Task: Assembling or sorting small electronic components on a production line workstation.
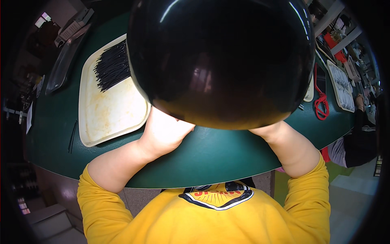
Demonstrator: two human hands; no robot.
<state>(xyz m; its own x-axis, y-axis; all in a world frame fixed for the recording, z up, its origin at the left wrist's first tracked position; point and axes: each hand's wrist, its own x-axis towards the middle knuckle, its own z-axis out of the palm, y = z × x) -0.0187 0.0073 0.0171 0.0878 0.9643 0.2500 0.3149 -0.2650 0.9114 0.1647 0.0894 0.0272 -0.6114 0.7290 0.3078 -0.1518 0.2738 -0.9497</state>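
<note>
A large, glossy black dome [223, 61], possibly a lamp shade, fills the upper middle and covers most of what my hands do. My left hand [166, 128] reaches under its lower left edge, beside a cream tray [109, 118]. The back of that hand and part of the thumb side show, but the fingertips are hidden. Of my right hand [270, 129], only the wrist end is visible below the dome's lower right edge. Whether either hand holds anything is out of sight. A bundle of thin black strips [113, 67] lies in the tray's upper part.
Both forearms rest over a green table [195, 162] with a curved near edge. A few black strips [72, 136] lie left of the tray. At right are a red cord [321, 106] and a tray of small pieces [341, 87]. Another person sits at far right.
</note>
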